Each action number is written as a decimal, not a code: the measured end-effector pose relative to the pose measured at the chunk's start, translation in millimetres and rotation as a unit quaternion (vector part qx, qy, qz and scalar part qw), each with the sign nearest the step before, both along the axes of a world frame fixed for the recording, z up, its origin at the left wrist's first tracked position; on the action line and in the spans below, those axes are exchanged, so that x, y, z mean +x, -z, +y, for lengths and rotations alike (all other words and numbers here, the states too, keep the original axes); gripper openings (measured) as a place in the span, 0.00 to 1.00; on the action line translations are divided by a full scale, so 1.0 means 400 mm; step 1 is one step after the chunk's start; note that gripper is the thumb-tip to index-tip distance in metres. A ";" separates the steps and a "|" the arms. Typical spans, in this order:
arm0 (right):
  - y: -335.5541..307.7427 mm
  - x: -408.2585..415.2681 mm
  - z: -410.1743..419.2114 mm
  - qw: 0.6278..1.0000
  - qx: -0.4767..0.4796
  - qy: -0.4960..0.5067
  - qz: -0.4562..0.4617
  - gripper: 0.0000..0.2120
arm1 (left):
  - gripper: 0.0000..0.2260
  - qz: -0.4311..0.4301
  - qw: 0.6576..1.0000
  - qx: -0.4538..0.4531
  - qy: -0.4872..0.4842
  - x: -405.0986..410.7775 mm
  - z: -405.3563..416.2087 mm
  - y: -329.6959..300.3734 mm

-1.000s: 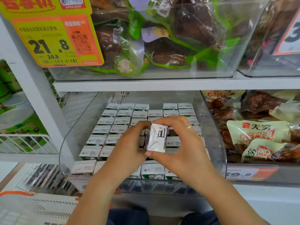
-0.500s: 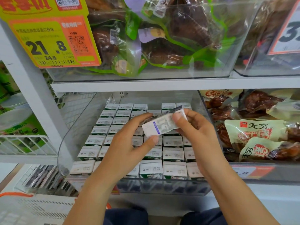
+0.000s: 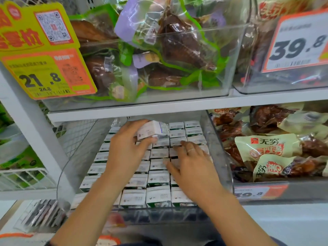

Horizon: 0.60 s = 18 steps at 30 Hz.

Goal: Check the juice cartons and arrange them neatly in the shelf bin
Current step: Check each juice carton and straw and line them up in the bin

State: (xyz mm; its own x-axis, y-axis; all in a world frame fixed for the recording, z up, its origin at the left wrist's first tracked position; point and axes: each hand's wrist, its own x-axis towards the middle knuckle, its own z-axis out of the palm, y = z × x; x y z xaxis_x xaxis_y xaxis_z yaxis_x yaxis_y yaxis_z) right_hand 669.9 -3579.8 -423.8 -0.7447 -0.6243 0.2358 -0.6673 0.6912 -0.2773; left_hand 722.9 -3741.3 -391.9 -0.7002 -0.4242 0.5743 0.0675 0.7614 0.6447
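Several small white juice cartons point(image 3: 158, 196) stand in tight rows inside a clear shelf bin point(image 3: 219, 157). My left hand point(image 3: 124, 153) grips one white carton point(image 3: 152, 130), tilted on its side, above the back rows of the bin. My right hand point(image 3: 191, 164) lies flat with straight fingers on the tops of the cartons at the right of the bin; a ring shows on one finger. The arms hide some cartons in the middle rows.
A white shelf board point(image 3: 159, 107) runs close above the bin's back. Bagged meat snacks point(image 3: 266, 148) fill the bin to the right. Clear bins of wrapped food point(image 3: 159, 50) sit above. Price tags point(image 3: 44, 68) hang at left and right. A wire rack point(image 3: 23, 178) is at left.
Both hands held the carton together in front of me. The right hand has let go and dropped onto the rows; the left hand carried the carton toward the bin's back.
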 end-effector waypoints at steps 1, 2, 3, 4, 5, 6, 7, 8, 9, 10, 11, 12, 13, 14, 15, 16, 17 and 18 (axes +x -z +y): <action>0.006 -0.002 -0.002 0.999 0.033 -0.004 -0.004 0.28 | 0.18 0.006 1.000 -0.020 -0.014 -0.025 -0.007 0.006; 0.010 -0.004 -0.003 0.999 0.051 -0.007 -0.002 0.28 | 0.18 0.012 0.999 -0.034 -0.027 -0.050 -0.015 0.012; 0.011 -0.006 -0.002 0.998 0.058 -0.011 0.003 0.28 | 0.18 0.009 0.998 -0.044 -0.039 -0.075 -0.024 0.019; 0.009 -0.007 0.000 0.998 0.058 -0.015 0.005 0.28 | 0.18 -0.002 0.997 -0.050 -0.051 -0.098 -0.033 0.024; 0.006 -0.008 0.001 0.998 0.058 -0.017 0.003 0.28 | 0.18 -0.019 0.996 -0.060 -0.062 -0.118 -0.041 0.028; 0.003 -0.008 0.003 0.998 0.060 -0.019 0.000 0.28 | 0.17 -0.037 0.994 -0.073 -0.070 -0.134 -0.048 0.032; 0.002 -0.008 0.003 0.998 0.063 -0.020 -0.003 0.28 | 0.17 -0.054 0.992 -0.085 -0.075 -0.146 -0.054 0.034; 0.001 -0.008 0.004 0.997 0.067 -0.021 -0.003 0.28 | 0.17 -0.070 0.990 -0.094 -0.075 -0.155 -0.059 0.035; 0.001 -0.008 0.005 0.997 0.070 -0.023 -0.002 0.28 | 0.17 -0.086 0.988 -0.102 -0.071 -0.160 -0.063 0.034; -0.001 -0.008 0.005 0.997 0.071 -0.023 -0.003 0.28 | 0.17 -0.100 0.987 -0.113 -0.064 -0.164 -0.068 0.032; -0.004 -0.007 0.004 0.997 0.069 -0.023 -0.005 0.28 | 0.18 -0.111 0.984 -0.125 -0.054 -0.167 -0.073 0.029; -0.006 -0.006 0.003 0.997 0.067 -0.023 -0.008 0.28 | 0.18 -0.121 0.983 -0.134 -0.044 -0.172 -0.079 0.025; -0.008 -0.006 0.002 0.997 0.068 -0.024 -0.012 0.28 | 0.18 -0.127 0.981 -0.140 -0.036 -0.178 -0.082 0.020; -0.009 -0.005 0.001 0.997 0.071 -0.024 -0.013 0.28 | 0.18 -0.128 0.981 -0.143 -0.031 -0.183 -0.082 0.017; -0.008 -0.006 0.001 0.997 0.074 -0.023 -0.014 0.28 | 0.17 -0.129 0.981 -0.141 -0.033 -0.190 -0.080 0.016; -0.007 -0.007 0.003 0.997 0.074 -0.023 -0.014 0.28 | 0.17 -0.132 0.981 -0.135 -0.043 -0.198 -0.077 0.015; -0.006 -0.008 0.003 0.997 0.074 -0.023 -0.014 0.28 | 0.17 -0.135 0.982 -0.122 -0.055 -0.204 -0.074 0.017; -0.005 -0.007 0.004 0.997 0.073 -0.023 -0.013 0.28 | 0.17 -0.133 0.984 -0.104 -0.061 -0.209 -0.073 0.019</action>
